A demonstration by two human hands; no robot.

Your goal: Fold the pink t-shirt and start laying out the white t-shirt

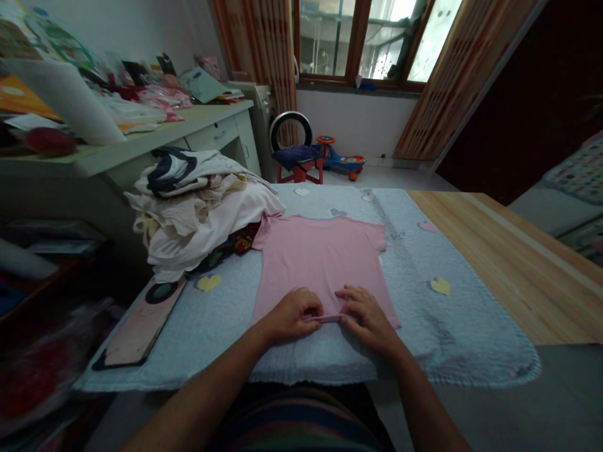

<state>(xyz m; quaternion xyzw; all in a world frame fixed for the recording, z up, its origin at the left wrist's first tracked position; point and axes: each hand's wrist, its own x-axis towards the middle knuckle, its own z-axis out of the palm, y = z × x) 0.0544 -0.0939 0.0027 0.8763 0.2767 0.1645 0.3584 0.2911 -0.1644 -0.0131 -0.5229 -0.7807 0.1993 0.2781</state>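
A pink short-sleeved T-shirt (pixel 325 257) lies spread flat on a light blue cloth (pixel 424 320), its neckline away from me and its bottom hem near me. My left hand (pixel 294 314) pinches the middle of that hem between thumb and fingers. Just right of it, my right hand (pixel 367 317) grips the same hem with the thumb beneath and the fingers bent above. Between the two hands a short strip of hem is folded up. The shirt's left sleeve touches the heap of clothes (pixel 207 213).
Left of the shirt, a pink flat box-like item (pixel 144 320) with a dark circle lies near the cloth's edge. A bare wooden board (pixel 499 251) extends to the right. Beyond the table stand a red stool (pixel 301 172) and a blue ride-on toy (pixel 342 160). A cluttered desk (pixel 179 129) flanks the left.
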